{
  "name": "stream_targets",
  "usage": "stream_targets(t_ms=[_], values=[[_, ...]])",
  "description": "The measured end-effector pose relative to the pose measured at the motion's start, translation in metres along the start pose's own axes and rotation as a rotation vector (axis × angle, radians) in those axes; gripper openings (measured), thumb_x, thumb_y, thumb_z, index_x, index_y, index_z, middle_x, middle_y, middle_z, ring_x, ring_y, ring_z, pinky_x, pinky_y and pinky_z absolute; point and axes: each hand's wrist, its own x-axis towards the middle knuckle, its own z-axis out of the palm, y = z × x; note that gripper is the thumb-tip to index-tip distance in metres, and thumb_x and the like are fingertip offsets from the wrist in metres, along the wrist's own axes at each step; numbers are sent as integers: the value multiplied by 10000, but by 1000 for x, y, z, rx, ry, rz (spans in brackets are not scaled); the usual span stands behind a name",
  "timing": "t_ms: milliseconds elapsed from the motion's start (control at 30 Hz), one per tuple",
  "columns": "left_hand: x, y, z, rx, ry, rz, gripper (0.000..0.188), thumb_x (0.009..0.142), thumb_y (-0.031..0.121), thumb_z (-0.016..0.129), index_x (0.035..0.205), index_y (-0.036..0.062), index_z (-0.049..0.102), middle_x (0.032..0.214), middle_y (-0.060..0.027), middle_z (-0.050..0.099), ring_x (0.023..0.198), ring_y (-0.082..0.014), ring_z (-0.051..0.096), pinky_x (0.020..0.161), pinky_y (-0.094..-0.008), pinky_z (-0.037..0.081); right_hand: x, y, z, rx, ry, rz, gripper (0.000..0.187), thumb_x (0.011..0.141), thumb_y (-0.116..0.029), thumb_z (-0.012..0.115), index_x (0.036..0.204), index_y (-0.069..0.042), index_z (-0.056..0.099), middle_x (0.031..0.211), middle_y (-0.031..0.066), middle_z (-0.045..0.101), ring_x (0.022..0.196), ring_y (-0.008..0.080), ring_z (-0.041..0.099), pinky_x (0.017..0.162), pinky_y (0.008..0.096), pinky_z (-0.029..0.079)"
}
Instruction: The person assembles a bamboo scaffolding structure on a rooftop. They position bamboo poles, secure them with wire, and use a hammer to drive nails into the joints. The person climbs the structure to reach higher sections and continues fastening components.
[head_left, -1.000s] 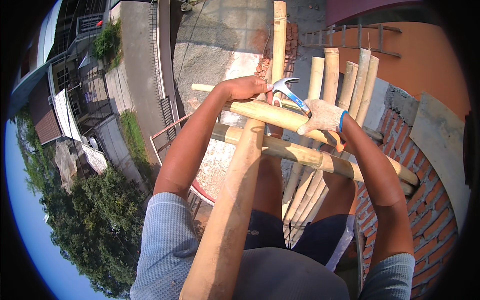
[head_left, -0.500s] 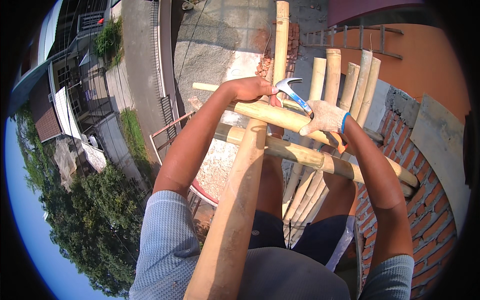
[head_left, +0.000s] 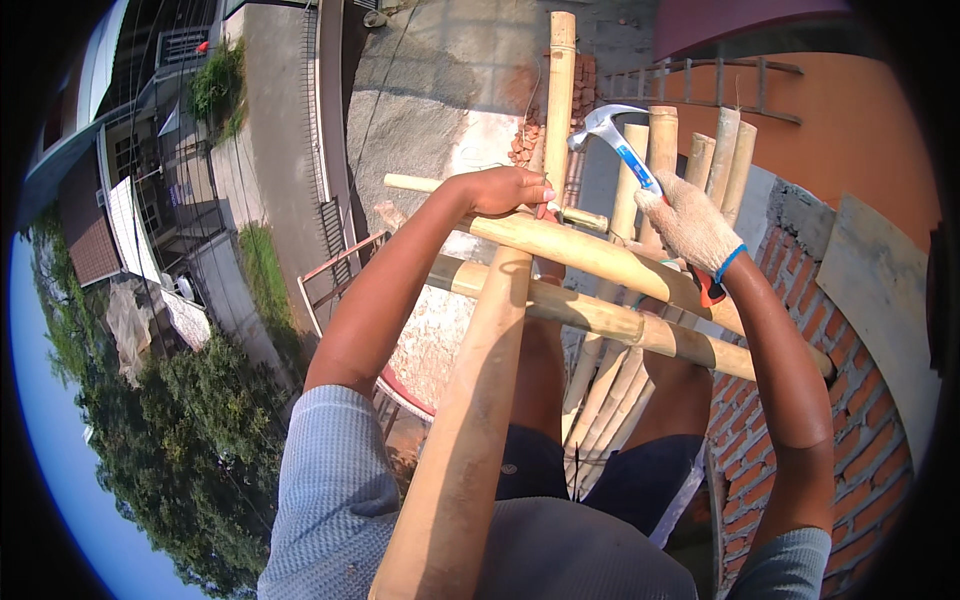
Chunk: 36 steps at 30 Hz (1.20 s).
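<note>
- Hammer (head_left: 632, 165), raised beyond the crosspole (head_left: 590, 243): I see the gloved right hand (head_left: 690, 222) wrapped firmly round its handle.
- I'd keep any swing short and controlled, clear of the bare left hand (head_left: 505, 190) at the crosspole's far edge.
- That hand's fingers curl inward; I cannot tell whether they pinch anything.
- The glove hides mid-handle; the leaning pole (head_left: 475, 400), on the crosspole's near side, runs out of view.

Upper bamboo crosspole (head_left: 580, 244) and lower bamboo crosspole (head_left: 600, 315) run roughly side by side; thick bamboo pole (head_left: 455, 430) overlaps the lower one, its far end at the upper. Ground (head_left: 615, 45) below carries grey aggregate (head_left: 410, 95), grain unresolved, and orange-red bricks (head_left: 526, 146) nearby.
</note>
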Motion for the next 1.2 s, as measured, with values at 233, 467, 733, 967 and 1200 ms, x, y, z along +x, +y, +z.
stream_targets(t_ms=[233,467,733,967,1200], values=[[-5,2,5,36,58,69,472,1119,475,477,1077,70,715,1102,-92,756,1042,-237,673,981,-382,495,-22,-12,-3,33,9,-64,443,1090,-415,507,1001,15,567,734,135,615,702,251,654,720,420,533],[-12,7,14,20,126,44,445,1115,447,496,1118,64,723,1079,-96,752,1008,-254,680,957,-386,504,-23,-20,3,-3,-16,-111,461,1102,-436,486,1019,11,566,726,131,597,695,264,634,724,424,521],[-8,4,16,-27,130,67,423,1117,418,505,1115,60,729,1055,-89,756,990,-233,685,949,-377,509,-9,-18,12,-239,56,-231,384,1114,-357,465,1021,3,560,754,181,606,724,343,648,713,465,510],[-7,3,15,-39,110,92,422,1116,415,507,1096,52,722,1059,-86,757,986,-228,679,939,-380,510,-13,-37,-7,-229,44,-212,422,1105,-374,470,1000,26,548,853,283,628,881,477,654,816,536,490],[-7,5,14,-18,113,58,456,1118,427,501,973,32,676,1101,-89,772,1036,-222,687,970,-370,507,-18,-68,-19,-175,162,-60,429,1099,-452,487,1070,-28,545,720,73,562,659,177,608,614,372,496]])
